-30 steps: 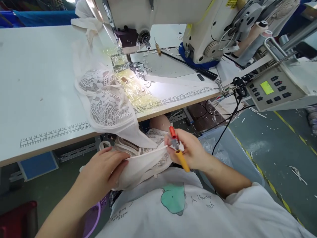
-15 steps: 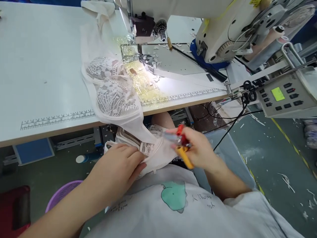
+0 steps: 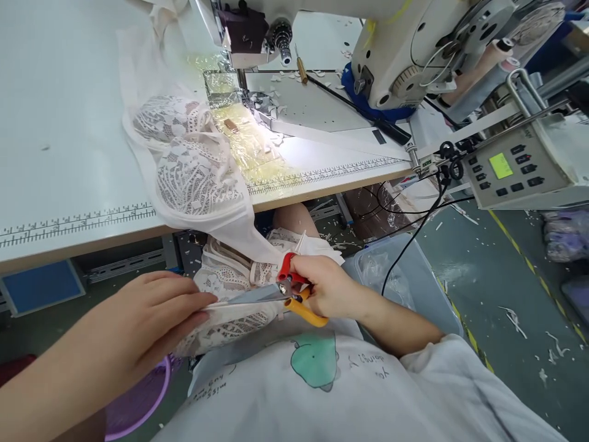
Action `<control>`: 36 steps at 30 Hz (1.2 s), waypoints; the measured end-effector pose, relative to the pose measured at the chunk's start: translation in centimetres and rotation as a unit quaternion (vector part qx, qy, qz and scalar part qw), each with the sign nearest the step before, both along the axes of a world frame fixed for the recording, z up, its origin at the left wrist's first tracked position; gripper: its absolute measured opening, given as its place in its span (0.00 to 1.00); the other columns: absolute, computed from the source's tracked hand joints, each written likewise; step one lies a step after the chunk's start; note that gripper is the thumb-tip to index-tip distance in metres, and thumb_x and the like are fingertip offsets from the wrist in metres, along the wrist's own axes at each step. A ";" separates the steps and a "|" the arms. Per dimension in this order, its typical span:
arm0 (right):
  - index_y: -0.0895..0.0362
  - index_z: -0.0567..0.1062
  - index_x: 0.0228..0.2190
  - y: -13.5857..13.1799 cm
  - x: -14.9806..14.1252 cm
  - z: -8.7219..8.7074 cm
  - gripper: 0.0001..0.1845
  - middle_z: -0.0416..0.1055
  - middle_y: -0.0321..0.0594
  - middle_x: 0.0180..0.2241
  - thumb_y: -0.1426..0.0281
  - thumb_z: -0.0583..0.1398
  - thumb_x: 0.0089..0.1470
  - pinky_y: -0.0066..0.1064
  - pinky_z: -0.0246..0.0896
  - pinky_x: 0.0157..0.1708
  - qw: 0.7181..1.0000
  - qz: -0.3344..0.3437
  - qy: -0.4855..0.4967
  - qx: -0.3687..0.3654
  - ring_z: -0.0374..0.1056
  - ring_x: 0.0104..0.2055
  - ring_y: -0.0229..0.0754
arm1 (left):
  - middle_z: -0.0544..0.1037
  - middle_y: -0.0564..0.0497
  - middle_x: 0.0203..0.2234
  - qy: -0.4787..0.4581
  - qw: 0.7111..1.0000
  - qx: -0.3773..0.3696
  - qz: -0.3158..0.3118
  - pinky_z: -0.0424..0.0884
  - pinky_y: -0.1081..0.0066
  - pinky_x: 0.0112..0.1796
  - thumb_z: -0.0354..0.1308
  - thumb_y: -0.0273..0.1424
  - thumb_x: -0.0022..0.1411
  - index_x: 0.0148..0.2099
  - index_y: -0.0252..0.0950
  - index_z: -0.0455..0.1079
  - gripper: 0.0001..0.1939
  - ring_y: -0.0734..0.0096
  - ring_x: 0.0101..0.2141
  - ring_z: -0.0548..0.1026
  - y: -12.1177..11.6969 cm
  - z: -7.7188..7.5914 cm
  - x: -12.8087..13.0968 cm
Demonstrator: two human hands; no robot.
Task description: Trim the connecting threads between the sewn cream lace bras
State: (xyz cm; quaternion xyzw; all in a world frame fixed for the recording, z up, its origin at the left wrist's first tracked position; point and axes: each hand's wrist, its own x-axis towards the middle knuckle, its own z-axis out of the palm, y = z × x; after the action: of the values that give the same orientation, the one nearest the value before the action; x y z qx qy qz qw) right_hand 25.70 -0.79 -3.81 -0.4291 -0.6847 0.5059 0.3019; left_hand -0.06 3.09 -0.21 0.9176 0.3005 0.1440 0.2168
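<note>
Between thumb and fingers, my left hand (image 3: 170, 313) pinches the edge of a white lace bra (image 3: 242, 328) and pulls it out to the left over my lap. My right hand (image 3: 326, 282) is closed round scissors (image 3: 294, 285) with one red and one yellow handle. Their blades point left and lie along the stretched edge, close to my left fingertips. Another white lace bra (image 3: 197, 178) lies on the table, its band hanging over the front edge toward my lap. More lace pieces are bunched beneath my hands.
A sewing machine (image 3: 386, 67) stands on the white table (image 3: 69, 123), with white scraps and a screwdriver (image 3: 301, 70) near its needle area. A control box (image 3: 515, 162) sits at the right. Below are a grey-blue bin (image 3: 414, 270) and a purple basket (image 3: 159, 402).
My left hand has moved left, drawing the bra edge out. The right hand has brought the scissors left and in against that edge. The view has shifted slightly right.
</note>
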 end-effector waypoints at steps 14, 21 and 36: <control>0.57 0.63 0.23 -1.1 0.4 0.0 0.06 0.62 0.31 0.22 0.75 0.57 0.38 0.21 0.53 0.22 0.999 0.007 -0.039 -0.033 0.55 0.23 0.32 | 0.76 0.57 0.35 -0.085 0.962 -0.193 0.175 0.67 0.79 0.38 0.53 0.32 0.60 0.35 0.43 0.72 0.07 0.73 0.39 0.73 -1.0 -0.5 -2.2; 0.57 0.61 0.20 -2.7 1.2 -0.8 0.07 0.54 0.30 0.19 0.71 0.57 0.42 0.21 0.46 0.19 0.994 -0.009 -0.051 -0.101 0.47 0.22 0.30 | 0.74 0.55 0.27 -0.186 0.950 -0.126 0.216 0.67 0.79 0.24 0.52 0.32 0.60 0.39 0.39 0.65 0.05 0.75 0.25 0.72 -1.8 -1.9 3.2; 0.56 0.66 0.26 1.0 1.5 1.6 0.13 0.68 0.36 0.28 0.64 0.65 0.44 0.27 0.59 0.28 0.986 -0.110 0.122 -0.033 0.62 0.28 0.35 | 0.74 0.55 0.26 -0.180 0.978 0.047 0.095 0.68 0.78 0.26 0.42 0.31 0.66 0.66 0.44 0.34 0.30 0.74 0.22 0.72 -1.8 -2.7 9.4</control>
State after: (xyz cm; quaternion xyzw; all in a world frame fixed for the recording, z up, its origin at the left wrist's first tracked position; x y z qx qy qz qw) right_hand 27.25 0.21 -2.26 -0.4466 -0.5745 0.5405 0.4224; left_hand 9.35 1.30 -2.90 0.8532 0.3351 0.3404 0.2094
